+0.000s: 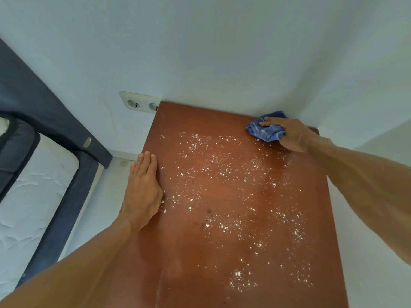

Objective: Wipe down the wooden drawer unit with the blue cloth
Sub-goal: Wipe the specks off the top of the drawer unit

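Reddish wooden drawer unit (222, 252) in white corner, crumb-strewn; right hand (289, 134) fingers clamp blue cloth (264, 127); left hand (142, 192) flat, fingers together.

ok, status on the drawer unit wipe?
Right hand shut on blue cloth, far right corner. Left hand flat on left edge. Drawer unit top covered in white crumbs. Nothing blocking.

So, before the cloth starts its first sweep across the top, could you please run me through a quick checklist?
1. Crumpled blue cloth under right hand: ok.
2. Cloth at the far right corner of the reddish-brown wooden top: ok.
3. Left hand flat on the left edge, steadying: ok.
4. White crumbs gone: not ok, scattered widely.
5. Dark spots near the middle removable: cannot tell.
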